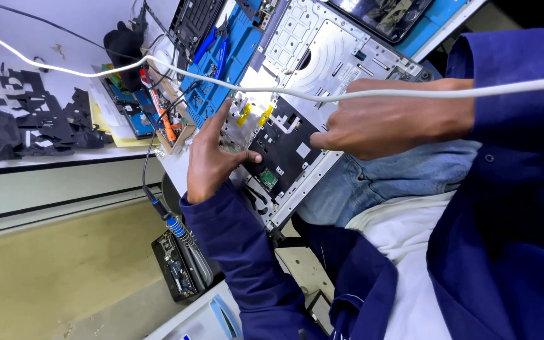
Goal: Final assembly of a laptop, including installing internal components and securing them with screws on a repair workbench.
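Both hands press bare fingertips, gripping nothing, on the black insulating sheet (pixel 283 146) inside the opened silver laptop base (pixel 322 56): left hand (pixel 209 160) splayed, right hand (pixel 391 116) curled. A slip could snag the yellow-tabbed connectors (pixel 254 114) (close by). The white cable (pixel 410 94) crosses overhead; the base overhangs the bench edge.

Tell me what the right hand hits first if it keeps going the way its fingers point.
Likely the left hand, whose thumb lies on the black panel just ahead; depth is uncertain.
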